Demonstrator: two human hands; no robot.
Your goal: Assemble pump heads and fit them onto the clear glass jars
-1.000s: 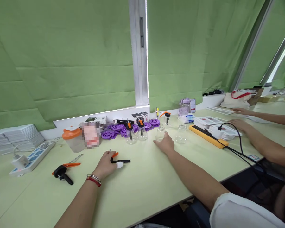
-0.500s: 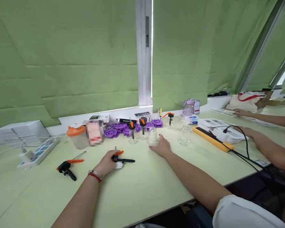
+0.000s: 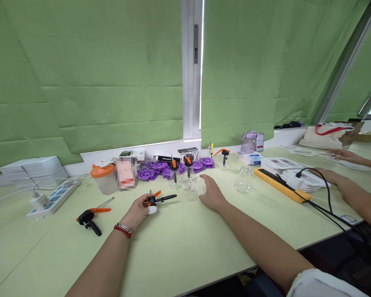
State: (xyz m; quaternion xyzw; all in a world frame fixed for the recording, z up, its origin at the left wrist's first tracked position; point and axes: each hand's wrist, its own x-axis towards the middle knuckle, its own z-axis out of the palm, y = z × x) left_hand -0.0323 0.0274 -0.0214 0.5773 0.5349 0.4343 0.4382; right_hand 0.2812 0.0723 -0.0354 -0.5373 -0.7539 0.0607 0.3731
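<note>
My left hand (image 3: pixel 136 213) is closed around a black pump head (image 3: pixel 160 200) with an orange lever, its black tube pointing right, above the table. One fingertip of that hand has a white covering. My right hand (image 3: pixel 213 194) grips a small clear bottle (image 3: pixel 195 186), tipped on its side with its neck toward the left. A second black pump head (image 3: pixel 88 218) with an orange lever lies on the table left of my left hand. Behind the held bottle stand clear bottles with such heads fitted, one (image 3: pixel 174 177) of them close by. Another clear bottle (image 3: pixel 243 181) without a head stands to the right.
Purple plastic parts (image 3: pixel 160 167) lie along the back, beside an orange-lidded cup (image 3: pixel 102 177). A white power strip (image 3: pixel 54 200) is at left, a yellow one (image 3: pixel 280 185) at right with black cables. Another person's hand (image 3: pixel 326 175) rests near stacked white cards (image 3: pixel 309 178).
My right hand has taken hold of the clear bottle, which stood upright before, and tipped it sideways. My left hand has raised and slightly turned the pump head. The view has shifted slightly.
</note>
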